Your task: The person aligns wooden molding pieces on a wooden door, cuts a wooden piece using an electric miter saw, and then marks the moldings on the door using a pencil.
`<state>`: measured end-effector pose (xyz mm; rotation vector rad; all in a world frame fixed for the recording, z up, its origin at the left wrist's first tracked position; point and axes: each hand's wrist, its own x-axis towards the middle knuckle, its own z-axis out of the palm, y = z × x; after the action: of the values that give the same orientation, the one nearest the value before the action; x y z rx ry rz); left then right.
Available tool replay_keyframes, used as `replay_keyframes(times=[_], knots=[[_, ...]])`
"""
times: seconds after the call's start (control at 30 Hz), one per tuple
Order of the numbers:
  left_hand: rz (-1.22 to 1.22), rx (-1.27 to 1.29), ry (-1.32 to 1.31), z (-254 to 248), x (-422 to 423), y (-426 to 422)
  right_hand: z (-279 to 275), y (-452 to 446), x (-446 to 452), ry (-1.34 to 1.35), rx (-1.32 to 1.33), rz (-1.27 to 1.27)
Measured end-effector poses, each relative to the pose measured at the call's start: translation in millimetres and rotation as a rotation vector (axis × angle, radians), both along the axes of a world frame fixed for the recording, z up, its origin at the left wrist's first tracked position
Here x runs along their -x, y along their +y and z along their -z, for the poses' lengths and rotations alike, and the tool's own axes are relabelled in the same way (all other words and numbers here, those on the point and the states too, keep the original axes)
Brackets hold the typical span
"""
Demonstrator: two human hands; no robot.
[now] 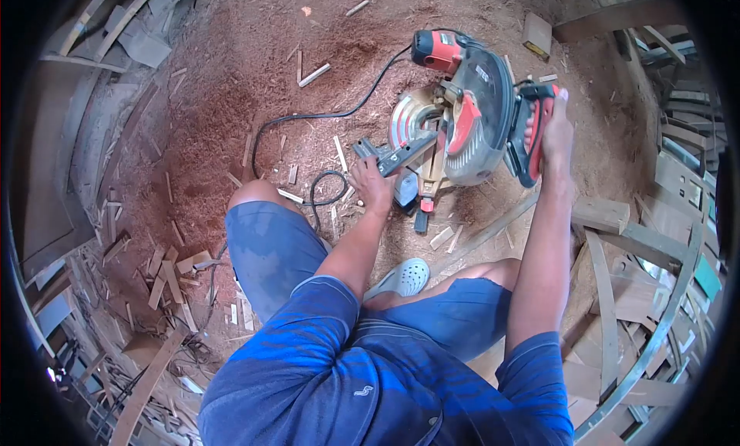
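Note:
A red and black miter saw (482, 111) stands on the sawdust-covered ground in front of me, its blade guard tilted to the right. My right hand (556, 134) is wrapped around the saw's red and black handle (532, 134). At the saw's left side, my left hand (372, 185) has its fingers curled over the near end of the dark metal fence (408, 153). Whether a piece of wood lies under those fingers is hidden. Below the fence, the saw's narrow table arm (426, 188) points toward me.
A black power cord (320, 114) loops on the ground left of the saw. Small wood offcuts (169, 272) lie scattered at the left. A wood block (537, 35) sits beyond the saw. Long boards (640, 234) and scrap pile up at the right. My shoe (408, 278) is near the saw.

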<state>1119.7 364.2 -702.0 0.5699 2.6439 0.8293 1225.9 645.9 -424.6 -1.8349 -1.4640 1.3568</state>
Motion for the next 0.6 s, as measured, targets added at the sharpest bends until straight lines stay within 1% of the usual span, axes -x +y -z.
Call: replay_keyframes(times=[0.23,0.37,0.53,0.6], knots=[[-0.133,-0.064,0.064,4.9,-19.2,10.5,40.9,-60.7,-32.9,0.1,-0.1,0.099],[-0.011,-0.062,0.055,-2.8,-15.8,17.4,61.6,-86.3,-47.1,0.148,-0.131,0.15],[0.038,-0.089,0.019,5.4,-13.5,24.1,75.2,-103.7,-53.3,0.211,-0.193,0.167],[0.06,-0.105,0.009,6.2,-9.9,22.0,82.6,-101.9,-59.6,0.256,-0.175,0.162]])
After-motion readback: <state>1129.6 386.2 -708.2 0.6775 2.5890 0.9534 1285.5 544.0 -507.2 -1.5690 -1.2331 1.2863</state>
